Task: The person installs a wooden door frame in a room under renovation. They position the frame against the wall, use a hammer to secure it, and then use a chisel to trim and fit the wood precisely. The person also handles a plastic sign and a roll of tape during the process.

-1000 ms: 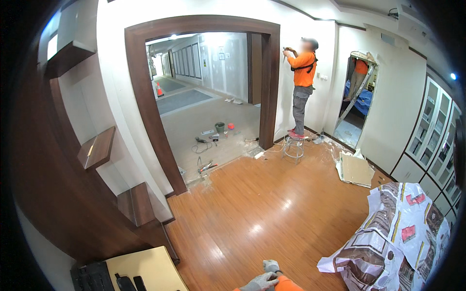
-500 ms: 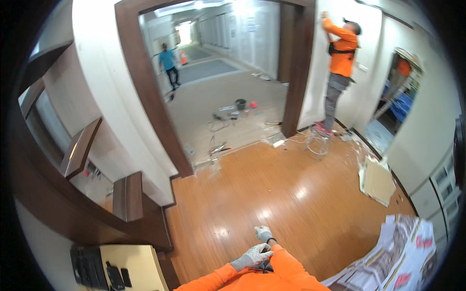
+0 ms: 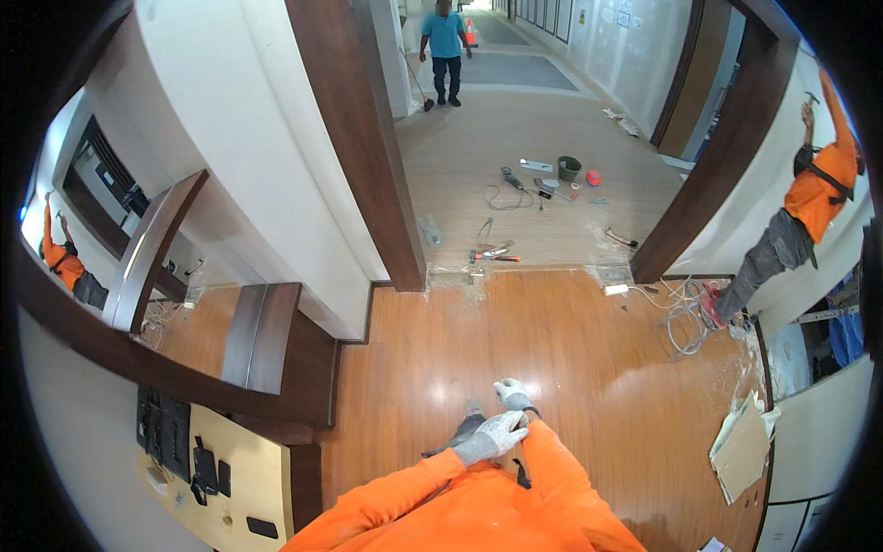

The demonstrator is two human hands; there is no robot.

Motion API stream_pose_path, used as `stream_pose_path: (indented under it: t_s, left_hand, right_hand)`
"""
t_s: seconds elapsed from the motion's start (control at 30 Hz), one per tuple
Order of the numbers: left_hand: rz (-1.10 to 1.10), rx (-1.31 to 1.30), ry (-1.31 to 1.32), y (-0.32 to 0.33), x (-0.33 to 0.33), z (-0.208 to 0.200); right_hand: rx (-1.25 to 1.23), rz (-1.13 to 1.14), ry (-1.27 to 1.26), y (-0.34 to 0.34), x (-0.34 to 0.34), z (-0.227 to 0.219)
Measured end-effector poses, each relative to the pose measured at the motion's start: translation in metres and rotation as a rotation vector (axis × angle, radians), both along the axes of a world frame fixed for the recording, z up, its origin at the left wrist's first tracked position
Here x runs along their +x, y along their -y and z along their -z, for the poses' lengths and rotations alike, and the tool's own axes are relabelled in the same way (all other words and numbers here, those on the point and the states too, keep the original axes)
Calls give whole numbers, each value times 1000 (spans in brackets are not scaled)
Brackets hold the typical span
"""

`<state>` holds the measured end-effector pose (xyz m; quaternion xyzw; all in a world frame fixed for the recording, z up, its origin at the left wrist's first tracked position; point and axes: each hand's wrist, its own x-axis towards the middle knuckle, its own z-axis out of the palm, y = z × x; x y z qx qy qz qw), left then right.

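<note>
Both my hands wear light grey knit gloves and meet in front of my orange top, above the wooden floor [image 3: 414, 377]. My left hand [image 3: 492, 438] is closed at my right wrist, its fingertips on the end of the orange sleeve [image 3: 544, 443]. Just above them a dark band [image 3: 532, 410] circles the right wrist. My right hand [image 3: 511, 395] points forward with its fingers curled in and nothing visible in it. One of my shoes [image 3: 473, 406] shows beyond the left hand.
A doorway ahead has tools [image 3: 495, 254], a dark bucket [image 3: 568, 168] and a corded power tool [image 3: 512, 178] on its floor. At right, a person in orange [image 3: 819, 193] holds a hammer near coiled cable [image 3: 685, 317]. Another person [image 3: 444, 46] stands beyond. A cream table [image 3: 248, 483] is lower left.
My view has swung right and downward. My left hand stays at my right wrist. The far person in blue has come to stand facing this way.
</note>
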<state>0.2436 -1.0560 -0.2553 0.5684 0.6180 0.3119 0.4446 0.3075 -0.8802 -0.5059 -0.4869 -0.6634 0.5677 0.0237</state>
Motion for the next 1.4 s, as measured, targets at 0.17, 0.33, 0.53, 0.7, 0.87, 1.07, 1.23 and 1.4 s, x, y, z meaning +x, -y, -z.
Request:
stream_pose_path:
  t_s: [0.17,0.33,0.53,0.7,0.87,1.07,1.23,1.4]
  left_hand:
    - [-151,154,-152,-98,-77,40]
    - [41,32,-92,-207,-114,19]
    - [-233,-104,128,-300,-232,48]
    - [-683,-59,340,-384,-361,93]
    - [-1275,237,195,-374,-518,42]
    - [-1743,324,-192,-435,-624,-77]
    - [-2167,17,-670,-487,-685,-89]
    - [-2269,-341,-1044,-534,-703,-75]
  right_hand:
    - [209,-248,205,-65,-77,-67]
    - [210,-150,267,-167,-78,-68]
    - [241,-132,194,-257,-53,-42]
    - [-21,299,460,-363,99,75]
    - [-325,336,407,-435,23,50]
    - [-144,265,155,-599,-66,19]
    - [-49,226,68,-722,-176,-23]
    - [-88,257,105,-804,-224,-38]
